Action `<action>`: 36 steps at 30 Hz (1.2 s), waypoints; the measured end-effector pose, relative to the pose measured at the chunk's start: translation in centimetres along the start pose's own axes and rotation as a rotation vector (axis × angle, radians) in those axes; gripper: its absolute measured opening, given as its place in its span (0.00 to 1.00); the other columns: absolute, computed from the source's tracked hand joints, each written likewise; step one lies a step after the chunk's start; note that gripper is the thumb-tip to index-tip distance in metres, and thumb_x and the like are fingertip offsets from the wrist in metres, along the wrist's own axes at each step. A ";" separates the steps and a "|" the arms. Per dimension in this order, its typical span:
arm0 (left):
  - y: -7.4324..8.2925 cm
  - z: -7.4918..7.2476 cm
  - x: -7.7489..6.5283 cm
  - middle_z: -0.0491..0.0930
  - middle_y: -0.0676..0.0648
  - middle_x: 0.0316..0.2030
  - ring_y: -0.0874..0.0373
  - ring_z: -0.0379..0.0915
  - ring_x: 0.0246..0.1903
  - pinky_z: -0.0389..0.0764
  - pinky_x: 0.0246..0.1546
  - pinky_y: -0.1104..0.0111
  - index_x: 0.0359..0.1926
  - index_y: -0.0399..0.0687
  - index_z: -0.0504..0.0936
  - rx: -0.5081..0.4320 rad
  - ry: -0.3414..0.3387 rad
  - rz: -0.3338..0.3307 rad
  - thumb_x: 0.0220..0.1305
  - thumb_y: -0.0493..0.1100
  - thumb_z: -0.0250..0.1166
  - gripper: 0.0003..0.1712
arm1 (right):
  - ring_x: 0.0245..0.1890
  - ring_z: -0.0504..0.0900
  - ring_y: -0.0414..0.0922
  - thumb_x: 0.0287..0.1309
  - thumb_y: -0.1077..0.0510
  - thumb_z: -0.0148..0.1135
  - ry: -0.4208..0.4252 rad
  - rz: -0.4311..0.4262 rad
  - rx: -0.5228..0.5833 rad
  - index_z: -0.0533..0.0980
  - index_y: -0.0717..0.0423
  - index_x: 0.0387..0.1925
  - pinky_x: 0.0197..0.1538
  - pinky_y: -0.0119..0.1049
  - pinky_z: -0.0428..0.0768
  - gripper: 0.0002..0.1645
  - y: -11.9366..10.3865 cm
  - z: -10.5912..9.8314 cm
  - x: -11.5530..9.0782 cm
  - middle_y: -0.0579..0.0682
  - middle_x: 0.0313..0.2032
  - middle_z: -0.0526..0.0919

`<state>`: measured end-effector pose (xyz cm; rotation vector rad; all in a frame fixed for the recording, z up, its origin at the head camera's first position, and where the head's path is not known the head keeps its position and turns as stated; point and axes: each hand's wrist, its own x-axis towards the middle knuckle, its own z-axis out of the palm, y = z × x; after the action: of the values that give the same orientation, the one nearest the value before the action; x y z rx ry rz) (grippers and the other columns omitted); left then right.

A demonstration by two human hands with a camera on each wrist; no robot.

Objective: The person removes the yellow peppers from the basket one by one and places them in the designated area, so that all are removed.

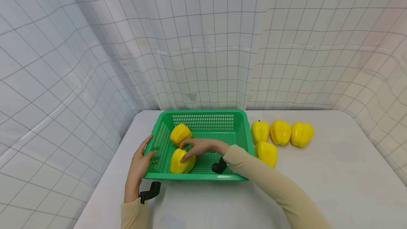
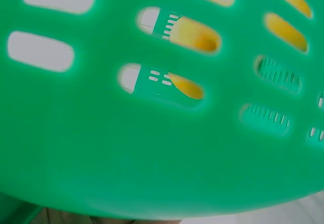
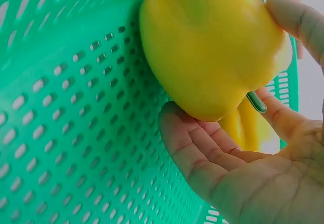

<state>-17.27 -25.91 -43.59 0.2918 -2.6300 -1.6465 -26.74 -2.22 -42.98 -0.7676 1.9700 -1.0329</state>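
Note:
A green slotted plastic basket (image 1: 197, 177) stands on the white table. My left hand (image 1: 139, 165) grips its left side, the thumb over the rim and the fingers along the outside. The left wrist view is filled by the basket wall (image 2: 101, 143), and most of that hand is hidden there. Inside the basket at the front left, my right hand (image 1: 203, 146) holds a yellow bell pepper (image 1: 180, 164). In the right wrist view the thumb (image 3: 298, 24) and fingers (image 3: 202, 158) lie on opposite sides of this pepper (image 3: 212, 47). Behind it, a second yellow bell pepper (image 1: 180, 133) lies in the back left corner.
Several yellow bell peppers (image 1: 280, 132) lie on the table (image 1: 318, 183) to the right of the basket; the nearest pepper (image 1: 266, 153) is close against the basket's right wall. White grid-patterned curtains (image 1: 203, 56) enclose the table at the back and sides.

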 end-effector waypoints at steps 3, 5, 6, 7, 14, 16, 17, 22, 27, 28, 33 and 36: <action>0.0 0.0 0.0 0.57 0.38 0.68 0.43 0.69 0.43 0.71 0.36 0.62 0.73 0.66 0.54 -0.003 -0.001 0.003 0.71 0.41 0.51 0.34 | 0.44 0.73 0.42 0.52 0.47 0.70 -0.009 0.007 -0.005 0.70 0.44 0.56 0.46 0.42 0.76 0.31 0.2 -0.5 -0.5 0.45 0.54 0.69; 0.0 0.0 0.0 0.57 0.38 0.68 0.44 0.70 0.42 0.71 0.36 0.62 0.73 0.66 0.54 -0.002 -0.002 0.006 0.71 0.41 0.51 0.34 | 0.44 0.73 0.42 0.52 0.46 0.70 -0.017 0.019 -0.006 0.70 0.44 0.57 0.46 0.43 0.75 0.31 0.3 -0.8 -0.8 0.45 0.54 0.69; -0.1 0.1 0.0 0.58 0.37 0.67 0.43 0.70 0.42 0.71 0.35 0.62 0.73 0.66 0.54 -0.004 -0.002 0.005 0.71 0.41 0.51 0.34 | 0.44 0.73 0.43 0.52 0.46 0.69 -0.023 0.022 -0.005 0.70 0.45 0.57 0.47 0.44 0.75 0.32 0.4 -0.9 -0.9 0.45 0.55 0.69; -0.1 0.0 0.0 0.58 0.37 0.67 0.44 0.70 0.42 0.71 0.35 0.62 0.73 0.66 0.54 -0.003 -0.003 0.005 0.71 0.41 0.51 0.34 | 0.44 0.73 0.43 0.52 0.46 0.69 -0.029 0.026 -0.001 0.70 0.45 0.57 0.47 0.44 0.75 0.32 0.4 -1.0 -1.0 0.45 0.54 0.69; -0.1 0.0 0.1 0.61 0.36 0.65 0.44 0.71 0.40 0.72 0.33 0.62 0.73 0.66 0.54 -0.015 0.002 0.001 0.70 0.40 0.51 0.34 | 0.48 0.73 0.42 0.55 0.43 0.66 -0.049 0.051 0.024 0.70 0.44 0.59 0.46 0.40 0.76 0.31 0.8 -1.1 -1.1 0.45 0.56 0.69; -0.1 0.0 0.1 0.61 0.35 0.65 0.44 0.71 0.40 0.72 0.33 0.62 0.73 0.66 0.54 -0.009 0.002 0.002 0.70 0.40 0.51 0.34 | 0.49 0.73 0.43 0.56 0.43 0.65 -0.052 0.048 0.040 0.70 0.44 0.59 0.47 0.41 0.75 0.30 1.0 -1.0 -1.0 0.45 0.55 0.70; -0.1 0.0 0.1 0.60 0.35 0.65 0.44 0.71 0.40 0.72 0.33 0.62 0.73 0.66 0.53 -0.008 0.001 0.001 0.70 0.40 0.51 0.34 | 0.48 0.73 0.43 0.56 0.43 0.65 -0.052 0.047 0.045 0.70 0.44 0.59 0.48 0.41 0.75 0.30 1.0 -0.9 -1.0 0.45 0.54 0.70; -0.1 0.1 0.1 0.57 0.38 0.68 0.43 0.70 0.42 0.71 0.34 0.62 0.74 0.65 0.53 0.001 0.003 0.001 0.70 0.40 0.51 0.34 | 0.47 0.73 0.43 0.57 0.42 0.64 -0.051 0.043 0.046 0.70 0.44 0.59 0.48 0.42 0.75 0.30 1.1 -0.7 -0.8 0.44 0.52 0.71; -0.1 0.1 0.1 0.57 0.38 0.68 0.43 0.70 0.41 0.71 0.34 0.62 0.73 0.65 0.54 0.001 0.006 0.005 0.70 0.41 0.51 0.34 | 0.46 0.73 0.44 0.56 0.43 0.65 -0.034 0.033 0.042 0.69 0.45 0.58 0.48 0.44 0.75 0.30 1.1 -0.7 -0.9 0.45 0.52 0.70; -0.1 0.1 0.1 0.57 0.38 0.68 0.43 0.70 0.41 0.71 0.34 0.62 0.73 0.65 0.54 0.003 0.006 0.005 0.70 0.41 0.51 0.34 | 0.46 0.74 0.44 0.55 0.43 0.66 -0.028 0.030 0.044 0.69 0.46 0.57 0.48 0.44 0.75 0.30 1.1 -0.8 -0.9 0.45 0.51 0.71; -0.1 0.1 0.1 0.58 0.37 0.67 0.43 0.69 0.41 0.71 0.34 0.62 0.73 0.65 0.54 0.012 0.010 0.007 0.70 0.41 0.51 0.34 | 0.42 0.74 0.44 0.54 0.43 0.67 0.000 0.021 0.051 0.68 0.49 0.54 0.46 0.44 0.75 0.29 0.8 -0.9 -1.5 0.46 0.48 0.72; -0.1 0.1 0.1 0.58 0.36 0.67 0.43 0.69 0.41 0.71 0.34 0.62 0.73 0.65 0.54 0.006 0.008 0.007 0.70 0.40 0.51 0.34 | 0.41 0.75 0.45 0.54 0.43 0.67 0.019 0.014 0.057 0.68 0.50 0.53 0.46 0.43 0.75 0.30 0.7 -1.0 -2.0 0.47 0.47 0.73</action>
<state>-17.33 -25.88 -43.69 0.2886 -2.6272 -1.6326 -26.67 0.05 -42.46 -0.7140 1.9513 -1.0869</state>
